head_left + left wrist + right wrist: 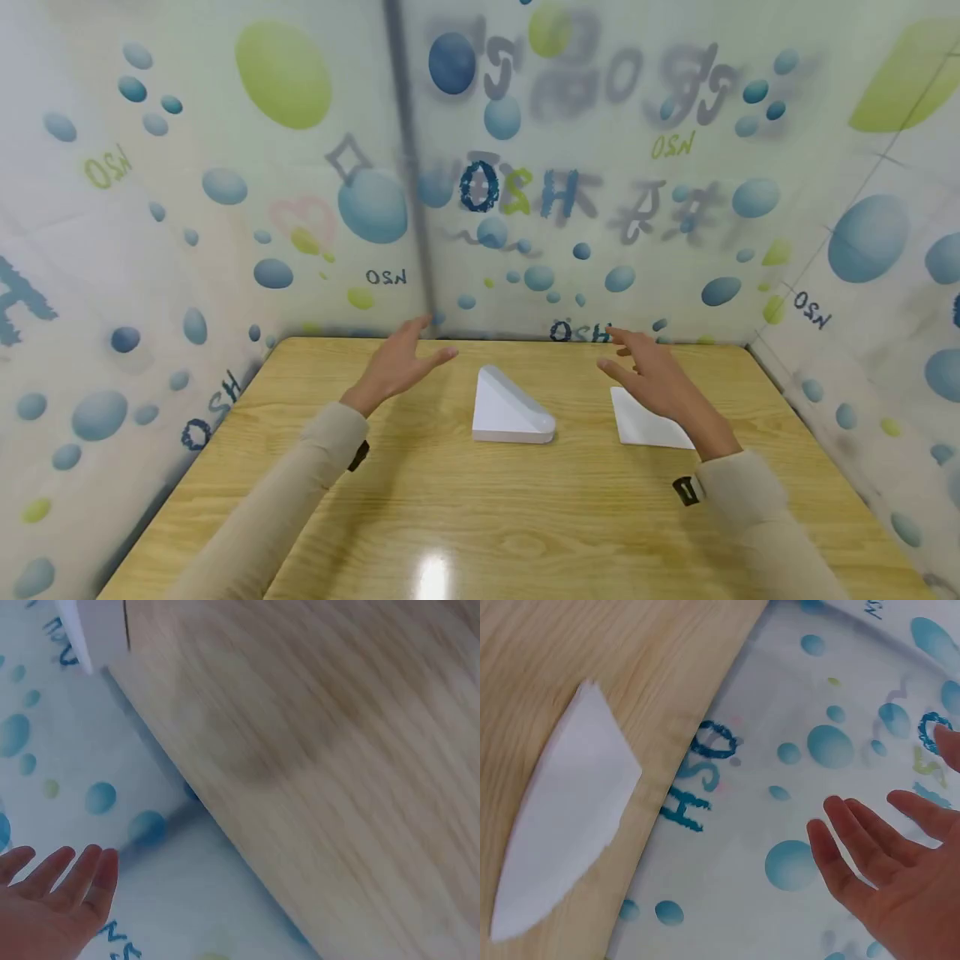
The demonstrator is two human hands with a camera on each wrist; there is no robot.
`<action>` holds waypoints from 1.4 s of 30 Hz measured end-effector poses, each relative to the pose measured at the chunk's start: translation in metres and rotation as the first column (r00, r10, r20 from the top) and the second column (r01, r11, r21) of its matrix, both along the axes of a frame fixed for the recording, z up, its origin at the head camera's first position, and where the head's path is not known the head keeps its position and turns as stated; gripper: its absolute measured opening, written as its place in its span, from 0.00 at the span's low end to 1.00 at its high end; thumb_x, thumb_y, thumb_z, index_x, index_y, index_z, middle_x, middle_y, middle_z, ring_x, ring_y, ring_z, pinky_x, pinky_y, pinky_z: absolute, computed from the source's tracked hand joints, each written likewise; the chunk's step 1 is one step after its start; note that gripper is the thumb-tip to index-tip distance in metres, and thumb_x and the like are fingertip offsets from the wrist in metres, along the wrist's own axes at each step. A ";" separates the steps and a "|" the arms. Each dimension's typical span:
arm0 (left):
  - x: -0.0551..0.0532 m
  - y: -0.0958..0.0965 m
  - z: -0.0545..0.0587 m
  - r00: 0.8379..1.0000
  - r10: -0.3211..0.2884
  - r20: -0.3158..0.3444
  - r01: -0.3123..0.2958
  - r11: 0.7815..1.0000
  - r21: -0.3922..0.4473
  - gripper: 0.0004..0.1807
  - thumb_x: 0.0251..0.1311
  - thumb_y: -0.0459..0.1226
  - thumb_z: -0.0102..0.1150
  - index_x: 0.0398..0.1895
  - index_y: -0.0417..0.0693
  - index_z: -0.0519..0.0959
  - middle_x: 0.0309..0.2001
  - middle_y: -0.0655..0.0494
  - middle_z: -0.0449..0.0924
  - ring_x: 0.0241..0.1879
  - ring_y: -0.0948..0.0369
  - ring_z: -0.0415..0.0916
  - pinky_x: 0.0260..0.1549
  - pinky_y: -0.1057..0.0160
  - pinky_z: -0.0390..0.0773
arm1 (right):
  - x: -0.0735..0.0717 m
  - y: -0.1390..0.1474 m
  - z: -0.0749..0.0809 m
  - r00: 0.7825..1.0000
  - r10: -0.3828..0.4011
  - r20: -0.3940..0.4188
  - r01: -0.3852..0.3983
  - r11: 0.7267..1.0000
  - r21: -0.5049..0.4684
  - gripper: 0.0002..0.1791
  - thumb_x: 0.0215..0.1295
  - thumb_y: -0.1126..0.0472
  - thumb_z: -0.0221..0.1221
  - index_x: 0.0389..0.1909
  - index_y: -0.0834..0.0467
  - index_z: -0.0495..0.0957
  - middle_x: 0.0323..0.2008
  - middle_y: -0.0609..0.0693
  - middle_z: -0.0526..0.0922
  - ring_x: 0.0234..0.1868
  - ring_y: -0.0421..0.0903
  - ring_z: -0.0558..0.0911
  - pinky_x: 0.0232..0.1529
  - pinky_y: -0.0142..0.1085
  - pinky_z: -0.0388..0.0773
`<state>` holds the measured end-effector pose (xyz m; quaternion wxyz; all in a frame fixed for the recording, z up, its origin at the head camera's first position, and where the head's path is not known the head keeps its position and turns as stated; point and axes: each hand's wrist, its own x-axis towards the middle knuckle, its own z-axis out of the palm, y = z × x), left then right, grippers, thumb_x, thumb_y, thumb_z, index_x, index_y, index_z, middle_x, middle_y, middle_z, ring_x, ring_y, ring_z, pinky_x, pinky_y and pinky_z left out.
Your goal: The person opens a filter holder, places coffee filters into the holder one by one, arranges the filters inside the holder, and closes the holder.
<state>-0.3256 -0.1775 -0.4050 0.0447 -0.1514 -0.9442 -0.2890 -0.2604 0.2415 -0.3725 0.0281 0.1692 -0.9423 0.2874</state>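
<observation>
My left hand [392,364] hovers over the back left of the wooden table, fingers spread and holding nothing. To its right stands a white triangular box-like piece [510,408] with a rounded front corner; part of a white object [97,634] shows at the top of the left wrist view. My right hand [652,375] is raised over the back right, fingers loosely extended, nothing in them. Below it lies flat white paper [645,423], partly covered by the hand in the head view. In the right wrist view this paper [570,817] looks fan-shaped, with a layered edge.
The wooden table [450,517] ends at a printed curtain [465,275] with blue and green dots, which hangs along the back and both sides. A dark band is worn on each wrist, at the sleeve cuffs [738,483].
</observation>
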 end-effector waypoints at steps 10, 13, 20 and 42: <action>0.006 0.037 -0.021 0.985 -0.095 0.143 0.068 0.980 0.186 0.50 0.63 0.65 0.63 0.80 0.50 0.59 0.76 0.43 0.66 0.69 0.42 0.72 0.62 0.40 0.78 | 0.025 -0.018 -0.018 0.999 0.043 0.007 -0.042 0.991 -0.129 0.34 0.78 0.50 0.58 0.77 0.60 0.63 0.63 0.65 0.79 0.55 0.59 0.85 0.53 0.54 0.84; 0.008 0.046 -0.027 0.970 -0.121 0.209 0.075 0.974 0.213 0.50 0.62 0.62 0.66 0.81 0.51 0.58 0.77 0.44 0.64 0.70 0.42 0.71 0.63 0.40 0.77 | 0.030 -0.022 -0.026 0.999 0.049 0.013 -0.047 0.988 -0.148 0.32 0.77 0.51 0.59 0.76 0.59 0.65 0.62 0.63 0.80 0.54 0.57 0.86 0.52 0.52 0.85; 0.007 0.054 -0.034 0.937 -0.159 0.310 0.095 0.973 0.211 0.54 0.59 0.59 0.70 0.80 0.43 0.57 0.76 0.43 0.65 0.69 0.41 0.72 0.62 0.42 0.78 | 0.036 -0.029 -0.037 0.995 0.079 0.053 -0.069 0.982 -0.177 0.31 0.77 0.51 0.59 0.75 0.57 0.67 0.60 0.60 0.81 0.52 0.53 0.86 0.53 0.51 0.85; -0.006 0.075 -0.056 0.906 -0.167 0.389 0.085 0.972 0.221 0.55 0.49 0.49 0.81 0.76 0.37 0.62 0.66 0.42 0.75 0.62 0.49 0.75 0.67 0.46 0.73 | 0.038 -0.032 -0.039 0.983 0.151 0.105 -0.134 0.978 -0.157 0.30 0.76 0.53 0.60 0.73 0.61 0.69 0.57 0.64 0.82 0.49 0.52 0.86 0.46 0.45 0.86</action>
